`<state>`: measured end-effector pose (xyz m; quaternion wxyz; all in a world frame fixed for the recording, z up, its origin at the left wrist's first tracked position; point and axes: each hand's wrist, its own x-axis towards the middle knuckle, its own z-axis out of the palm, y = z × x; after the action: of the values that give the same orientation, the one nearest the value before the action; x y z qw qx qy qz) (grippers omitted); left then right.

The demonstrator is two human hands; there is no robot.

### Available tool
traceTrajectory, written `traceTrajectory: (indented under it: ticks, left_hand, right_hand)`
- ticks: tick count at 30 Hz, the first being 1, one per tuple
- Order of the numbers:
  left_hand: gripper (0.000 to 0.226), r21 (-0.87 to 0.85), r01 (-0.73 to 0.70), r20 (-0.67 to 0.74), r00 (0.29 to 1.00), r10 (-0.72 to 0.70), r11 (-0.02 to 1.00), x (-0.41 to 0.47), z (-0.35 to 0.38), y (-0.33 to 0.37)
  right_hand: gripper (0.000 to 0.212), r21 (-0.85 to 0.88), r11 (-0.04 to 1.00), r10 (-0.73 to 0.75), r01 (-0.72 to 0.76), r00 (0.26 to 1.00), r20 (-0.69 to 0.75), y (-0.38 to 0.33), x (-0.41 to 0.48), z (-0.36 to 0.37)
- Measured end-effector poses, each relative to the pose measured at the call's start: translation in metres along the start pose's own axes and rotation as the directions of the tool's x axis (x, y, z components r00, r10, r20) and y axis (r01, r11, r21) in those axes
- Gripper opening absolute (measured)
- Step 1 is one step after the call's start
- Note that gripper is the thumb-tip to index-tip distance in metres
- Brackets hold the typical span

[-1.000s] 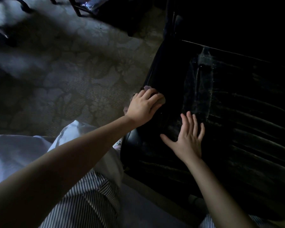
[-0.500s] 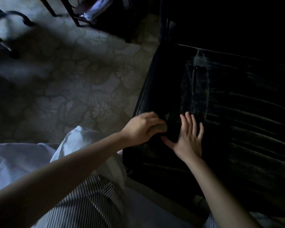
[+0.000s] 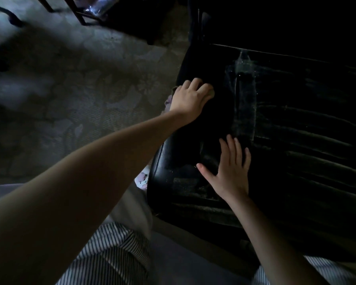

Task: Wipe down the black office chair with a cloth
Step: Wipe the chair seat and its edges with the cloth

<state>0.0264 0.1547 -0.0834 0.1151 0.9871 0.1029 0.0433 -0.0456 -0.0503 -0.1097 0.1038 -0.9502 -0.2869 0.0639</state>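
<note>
Slid the left hand [image 3: 190, 98], with the cloth [image 3: 168, 101] bunched under its fingers [image 3: 195, 84], back up along the left edge of the chair [image 3: 296, 140] seat (half a second ago: down against the thumb of the right hand [image 3: 229, 173]). Now well apart from it again.

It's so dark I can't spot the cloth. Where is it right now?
Head view: the cloth is bunched in the left hand at the left edge of the chair seat, beyond the right hand lying flat on it.
</note>
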Motion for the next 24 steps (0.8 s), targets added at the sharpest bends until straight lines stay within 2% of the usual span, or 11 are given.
traceTrajectory:
  ticks: [4, 8, 15, 21, 24]
  left_hand:
    - [0.046, -0.004, -0.118, -0.043, 0.992, 0.118, 0.993, -0.022, 0.002, 0.006]
    - [0.042, 0.004, -0.220, -0.051, 0.974, 0.220, 0.976, -0.045, 0.008, 0.010]
    - [0.034, 0.006, -0.354, -0.058, 0.934, 0.354, 0.935, -0.095, 0.005, 0.024]
    - [0.044, -0.107, -0.492, 0.046, 0.865, 0.499, 0.864, -0.135, -0.003, 0.022]
    - [0.042, -0.031, -0.596, 0.022, 0.802, 0.597, 0.802, -0.128, -0.003, 0.011]
  right_hand:
    - [0.088, -0.028, 1.000, 0.003, -0.003, 1.000, -0.009, 0.000, 0.000, 0.001]
    - [0.080, -0.001, 1.000, -0.019, 0.019, 0.998, -0.057, 0.000, -0.002, 0.002]
    - [0.063, 0.183, 0.983, 0.006, 0.023, 0.988, -0.156, 0.001, -0.003, 0.002]
    - [0.058, 0.299, 0.950, -0.026, 0.090, 0.977, -0.209, 0.009, -0.008, -0.003]
    - [0.054, 0.314, 0.944, -0.023, 0.100, 0.971, -0.238, 0.012, -0.011, -0.005]
